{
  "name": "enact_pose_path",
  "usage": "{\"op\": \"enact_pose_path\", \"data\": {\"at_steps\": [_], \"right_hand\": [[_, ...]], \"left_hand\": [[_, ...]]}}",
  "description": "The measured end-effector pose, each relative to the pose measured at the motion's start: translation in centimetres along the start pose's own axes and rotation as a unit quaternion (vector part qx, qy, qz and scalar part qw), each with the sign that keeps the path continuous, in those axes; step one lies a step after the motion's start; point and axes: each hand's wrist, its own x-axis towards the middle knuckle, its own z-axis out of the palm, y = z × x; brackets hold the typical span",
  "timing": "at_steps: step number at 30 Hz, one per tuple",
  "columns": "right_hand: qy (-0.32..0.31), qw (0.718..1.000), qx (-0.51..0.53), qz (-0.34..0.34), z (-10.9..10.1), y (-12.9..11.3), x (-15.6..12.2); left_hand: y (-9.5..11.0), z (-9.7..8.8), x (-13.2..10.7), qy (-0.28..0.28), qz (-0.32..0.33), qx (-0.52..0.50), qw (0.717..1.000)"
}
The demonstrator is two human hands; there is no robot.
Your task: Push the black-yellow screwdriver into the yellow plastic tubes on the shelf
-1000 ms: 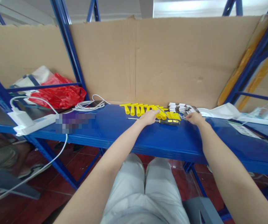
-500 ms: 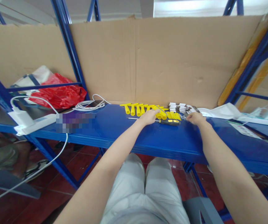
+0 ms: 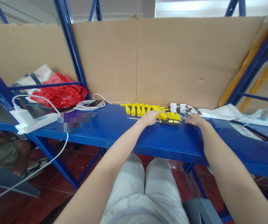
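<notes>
My left hand point(image 3: 149, 118) rests on the blue shelf with its fingers closed at one of the yellow T-shaped plastic handles point(image 3: 133, 110), which stand in a row by the cardboard. In front of that row lies a screwdriver point(image 3: 171, 122) with a black and yellow grip; its long shaft passes by my left hand. To the right sit small flat yellow pieces point(image 3: 174, 116). My right hand point(image 3: 194, 119) is pinched beside a scatter of tiny metal parts point(image 3: 184, 117); what its fingertips hold is too small to make out. Behind it are stacked white and dark packets point(image 3: 178, 107).
A tall cardboard sheet point(image 3: 171, 62) closes off the back. Leftward are a coiled white cable point(image 3: 90, 105), a power strip point(image 3: 37, 123) and a red plastic bag point(image 3: 62, 91). White plastic wrapping point(image 3: 220, 112) lies on the right. Another person's leg point(image 3: 2, 152) shows at far left.
My right hand has shifted slightly left and toward me near the tiny metal parts. My left hand stays at the yellow handles. The whole view has tilted very slightly.
</notes>
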Motion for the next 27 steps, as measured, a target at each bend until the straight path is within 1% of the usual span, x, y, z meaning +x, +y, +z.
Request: {"op": "enact_pose_path", "data": {"at_steps": [2,3,4,5,6,7,8,9,11,14,16,19,23,27], "right_hand": [[-0.042,0.998,0.023,0.032,-0.5,-0.5,-0.2],[-0.049,0.997,0.031,0.045,-0.7,-0.8,-0.3],[-0.043,0.997,0.040,0.052,-1.1,-1.2,-0.4],[-0.021,0.997,0.056,0.048,-1.3,-1.7,-0.5],[0.000,0.996,0.079,0.040,-1.6,-2.3,-0.6],[0.025,0.992,0.122,0.026,-1.8,-3.0,-0.8],[0.055,0.982,0.182,0.002,-1.9,-3.8,-0.9],[0.072,0.969,0.237,-0.018,-1.9,-4.7,-1.1],[0.077,0.941,0.322,-0.073,-1.7,-6.6,-1.5],[0.059,0.915,0.384,-0.111,-1.0,-9.2,-2.0],[0.051,0.908,0.396,-0.129,-0.4,-10.3,-2.1],[0.055,0.907,0.384,-0.164,0.3,-11.1,-2.1],[0.083,0.908,0.363,-0.193,0.6,-11.1,-1.6],[0.087,0.919,0.315,-0.221,0.9,-11.0,-1.1]], "left_hand": [[0.3,0.0,-0.3,-0.018,0.003,0.024,1.000],[0.4,0.0,-0.4,-0.025,0.004,0.035,0.999],[0.5,0.0,-0.5,-0.030,0.005,0.046,0.998],[0.6,0.0,-0.5,-0.032,0.005,0.055,0.998],[0.7,0.0,-0.6,-0.034,0.005,0.062,0.997],[0.7,0.0,-0.6,-0.034,0.007,0.066,0.997],[0.7,0.0,-0.6,-0.033,0.007,0.068,0.997],[0.7,0.0,-0.6,-0.031,0.007,0.069,0.997],[0.8,-0.1,-0.6,-0.025,0.006,0.071,0.997],[0.9,-0.3,-0.6,-0.012,0.003,0.073,0.997],[1.1,-0.5,-0.6,-0.005,-0.001,0.069,0.998],[1.5,-0.8,-0.7,0.003,-0.007,0.063,0.998],[1.8,-1.1,-0.9,0.010,-0.014,0.065,0.998],[2.0,-1.2,-0.9,0.007,-0.025,0.069,0.997]]}}
